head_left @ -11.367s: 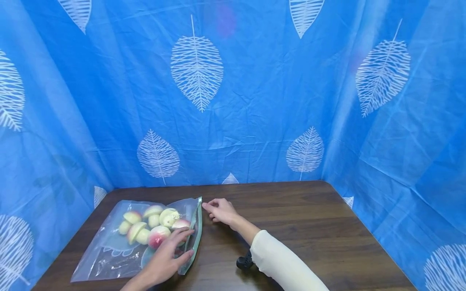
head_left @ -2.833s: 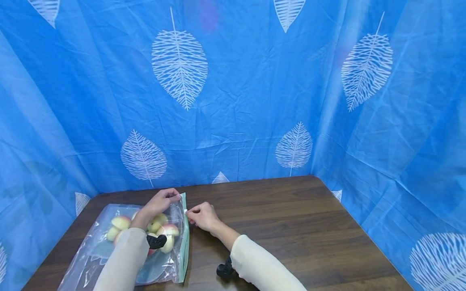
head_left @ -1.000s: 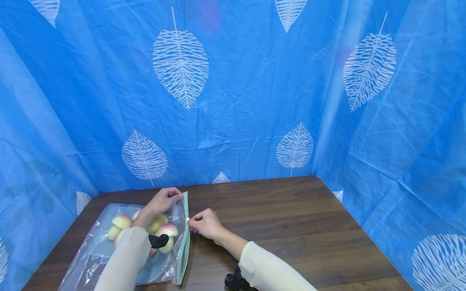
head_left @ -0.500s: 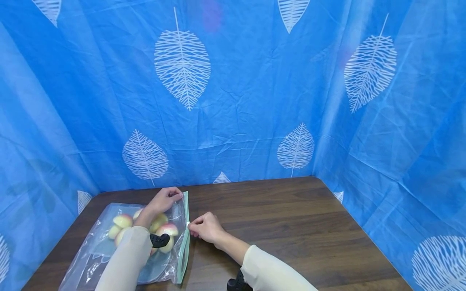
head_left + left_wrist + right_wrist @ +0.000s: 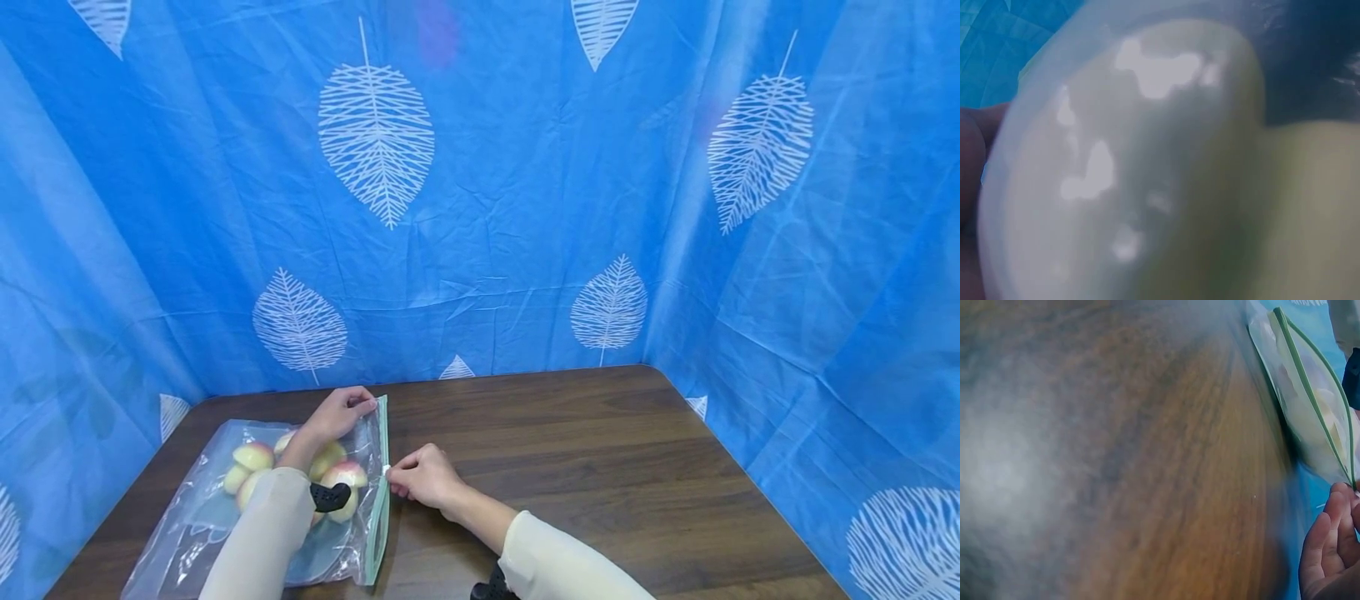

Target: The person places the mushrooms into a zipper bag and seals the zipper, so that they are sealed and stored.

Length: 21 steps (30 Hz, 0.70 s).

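Note:
A clear zip bag (image 5: 180, 537) lies flat at the left of the table, with several mushroom-shaped pieces (image 5: 253, 456), cream with pinkish caps, inside. Its green zip strip (image 5: 375, 546) runs along the right edge. My left hand (image 5: 337, 414) reaches across the bag and pinches its far corner by the strip. My right hand (image 5: 427, 477) pinches the small white slider (image 5: 386, 471) partway along the strip. In the right wrist view the bag's mouth (image 5: 1316, 394) gapes on the near side of the right fingers. One mushroom (image 5: 1104, 169) fills the left wrist view, blurred behind plastic.
The dark wooden table (image 5: 600, 467) extends to the right of the bag. A blue curtain (image 5: 487, 208) with white leaf prints hangs behind and at both sides. Black straps (image 5: 330, 497) with small devices sit at both wrists.
The left hand moved from the bag's near side to its far corner. My right hand took the slider and has drawn it along the strip toward me; the strip's far part now lies together.

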Available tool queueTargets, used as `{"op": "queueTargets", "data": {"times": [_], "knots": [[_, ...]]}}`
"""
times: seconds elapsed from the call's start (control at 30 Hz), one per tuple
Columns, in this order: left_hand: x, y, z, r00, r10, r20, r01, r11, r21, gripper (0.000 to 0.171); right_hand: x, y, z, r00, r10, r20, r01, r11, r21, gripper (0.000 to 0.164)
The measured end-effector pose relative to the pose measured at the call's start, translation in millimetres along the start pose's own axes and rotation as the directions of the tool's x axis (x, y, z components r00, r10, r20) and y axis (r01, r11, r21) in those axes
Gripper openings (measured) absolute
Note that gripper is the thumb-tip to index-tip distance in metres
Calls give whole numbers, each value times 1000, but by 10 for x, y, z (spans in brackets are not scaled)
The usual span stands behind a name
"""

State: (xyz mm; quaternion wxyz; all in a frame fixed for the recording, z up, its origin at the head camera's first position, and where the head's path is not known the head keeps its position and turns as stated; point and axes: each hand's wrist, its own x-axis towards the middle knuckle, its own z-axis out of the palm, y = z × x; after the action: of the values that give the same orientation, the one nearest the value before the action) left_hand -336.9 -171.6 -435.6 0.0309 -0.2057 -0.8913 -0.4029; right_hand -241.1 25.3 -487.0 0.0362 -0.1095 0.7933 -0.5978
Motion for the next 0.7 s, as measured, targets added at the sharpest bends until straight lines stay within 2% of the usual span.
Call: {"op": "queueTargets", "data": {"times": [0.33, 0.7], "knots": [[-21, -7, 22, 1000, -23, -8, 23, 1000, -3, 14, -74, 26, 21, 1000, 20, 11, -20, 999, 30, 11], [-3, -44, 22, 1000, -12, -18, 12, 1000, 4, 14, -144, 12, 47, 999, 33, 28, -34, 999, 34, 10]]}}
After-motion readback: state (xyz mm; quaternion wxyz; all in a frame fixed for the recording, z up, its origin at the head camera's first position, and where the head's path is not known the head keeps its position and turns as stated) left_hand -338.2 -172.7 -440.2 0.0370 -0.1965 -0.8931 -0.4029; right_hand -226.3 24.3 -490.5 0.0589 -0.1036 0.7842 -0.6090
